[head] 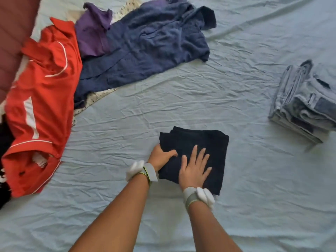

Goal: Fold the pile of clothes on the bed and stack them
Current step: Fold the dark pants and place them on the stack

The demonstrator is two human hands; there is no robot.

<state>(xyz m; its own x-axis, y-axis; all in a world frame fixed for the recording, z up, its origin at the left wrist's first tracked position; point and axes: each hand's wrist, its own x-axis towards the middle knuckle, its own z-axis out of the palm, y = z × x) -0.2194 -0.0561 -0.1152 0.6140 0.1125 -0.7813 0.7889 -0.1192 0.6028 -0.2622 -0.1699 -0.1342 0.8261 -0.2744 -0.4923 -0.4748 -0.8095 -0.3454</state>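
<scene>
A folded black garment (pixel 205 142) lies on the light blue bed sheet (pixel 236 197) in front of me. My left hand (pixel 161 157) grips its left edge, thumb on top and fingers tucked under the fabric. My right hand (pixel 195 170) lies flat on the garment with fingers spread, pressing it down. At the left, unfolded clothes lie in a pile: a red shirt with white stripes (pixel 41 110), a purple shirt (pixel 92 33) and a crumpled navy garment (pixel 149 44). Folded denim (pixel 305 102) forms a stack at the right edge.
A dark red padded surface (pixel 12 33) borders the bed at the upper left. A pale patterned cloth (pixel 96 99) shows under the pile. Black fabric (pixel 5 139) sits at the far left edge. Both my wrists wear white bands.
</scene>
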